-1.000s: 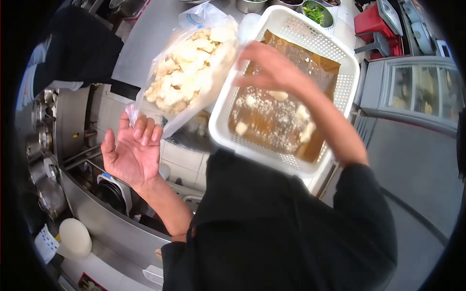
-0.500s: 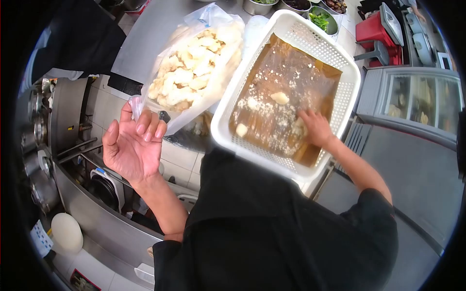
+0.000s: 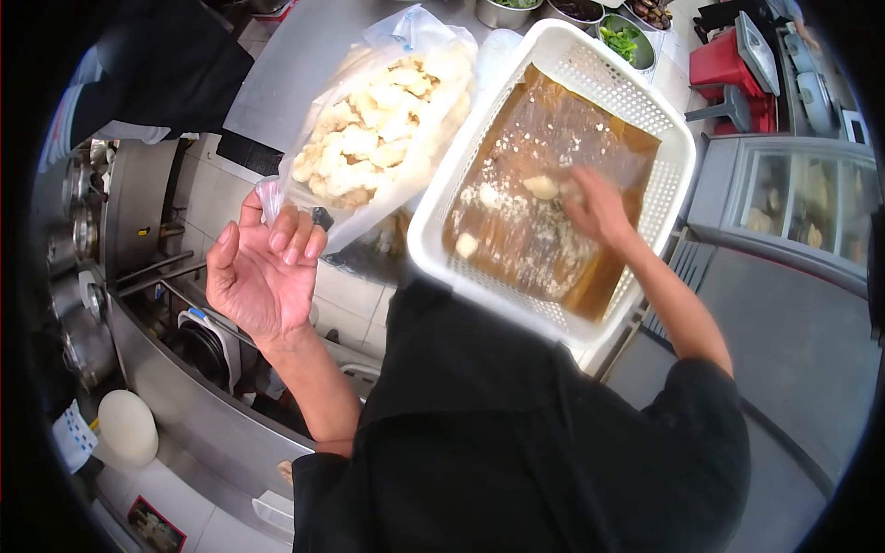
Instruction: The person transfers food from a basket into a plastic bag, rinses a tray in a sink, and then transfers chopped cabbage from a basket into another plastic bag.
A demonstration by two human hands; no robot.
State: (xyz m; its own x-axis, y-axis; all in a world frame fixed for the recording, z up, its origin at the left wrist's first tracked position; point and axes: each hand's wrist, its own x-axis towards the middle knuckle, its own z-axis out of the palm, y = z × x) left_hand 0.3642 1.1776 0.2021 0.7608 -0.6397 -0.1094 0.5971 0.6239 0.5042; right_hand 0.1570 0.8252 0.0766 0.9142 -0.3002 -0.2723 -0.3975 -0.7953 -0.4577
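Fingers, left hand (image 3: 272,276): pinched on edge of plastic bag (image 3: 433,138).
Pale chunks (image 3: 373,138) in bag, just beside white basket (image 3: 679,166); keep edge drawn open, lift loose pieces (image 3: 541,188) from brown sheet (image 3: 631,147) lightly. Left palm upturned, elbow bent; right hand (image 3: 597,208) low over sheet, blurred, any hold impossible to tell.

a grey metal table (image 3: 277,88) carries a clear plastic bag (image 3: 450,138) full of pale, lumpy pieces (image 3: 383,138), its near end jutting past the edge. just beside it sits a white perforated basket (image 3: 671,184), its underside hidden; metal bowls (image 3: 504,17) of food (image 3: 620,41) stand along the far side.
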